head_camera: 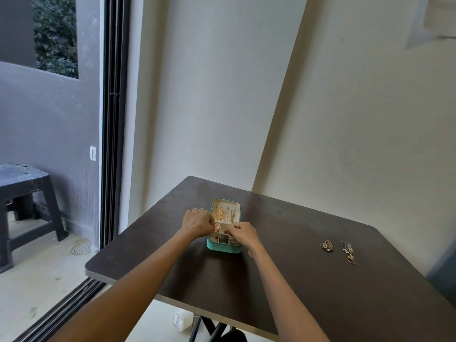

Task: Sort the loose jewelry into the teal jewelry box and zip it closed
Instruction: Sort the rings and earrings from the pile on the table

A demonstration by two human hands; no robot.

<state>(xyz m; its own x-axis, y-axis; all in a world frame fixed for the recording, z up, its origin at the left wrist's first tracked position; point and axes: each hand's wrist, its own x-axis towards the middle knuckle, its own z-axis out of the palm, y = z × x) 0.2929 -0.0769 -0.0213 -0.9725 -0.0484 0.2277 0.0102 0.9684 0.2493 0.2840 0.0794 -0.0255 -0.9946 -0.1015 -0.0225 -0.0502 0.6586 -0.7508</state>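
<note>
The teal jewelry box lies open on the dark table, its lid tilted back with gold chains hanging inside. My left hand is curled at the box's left edge. My right hand is curled over the right side of the compartments. Both seem to pinch something small over the box, possibly a thin chain; it is too small to make out. Two heaps of loose jewelry lie to the right: gold rings and a string of silver and gold pieces.
The table stands against a cream wall in a corner. A sliding door frame is on the left, with a dark plastic stool on the balcony beyond. A white object lies on the floor under the table.
</note>
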